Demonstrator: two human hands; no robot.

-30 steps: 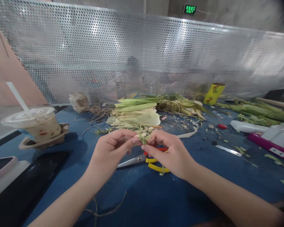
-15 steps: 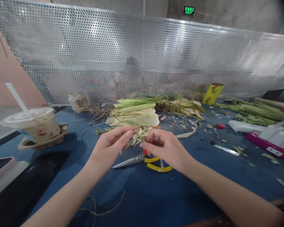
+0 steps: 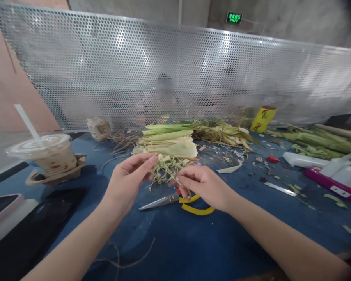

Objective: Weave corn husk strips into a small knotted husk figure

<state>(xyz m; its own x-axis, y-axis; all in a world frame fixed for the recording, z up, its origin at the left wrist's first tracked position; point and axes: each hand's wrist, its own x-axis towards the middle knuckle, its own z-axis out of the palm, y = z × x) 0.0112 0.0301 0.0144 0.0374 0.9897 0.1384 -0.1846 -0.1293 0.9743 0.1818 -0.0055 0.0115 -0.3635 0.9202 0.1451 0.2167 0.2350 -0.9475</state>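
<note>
Between my hands lies a loose heap of thin, curly green and pale plant scraps [image 3: 168, 167]. My left hand [image 3: 128, 177] is at its left edge, thumb and forefinger pinched together; what they hold, if anything, is unclear. On the near right side of the heap, my right hand [image 3: 203, 183] is closed on a thin pale green strip [image 3: 181, 182]. Just below it are scissors [image 3: 163, 201] with yellow handles, blades pointing left, handles partly behind my right fingers. Flat corn husks [image 3: 169, 142] are stacked beyond the heap.
More husks [image 3: 222, 134] lie behind. At left stand a lidded drink cup [image 3: 51, 156] and a dark flat device [image 3: 32, 230]. Twine [image 3: 125, 265] lies near me. To the right are a purple-and-white power strip [image 3: 330, 181], a blade [image 3: 280, 189], and a yellow tube [image 3: 263, 119].
My hands have drawn apart, the left moving slightly left and the right slightly lower. More of the scrap heap shows between them. A strip across the scissors' handle no longer shows there.
</note>
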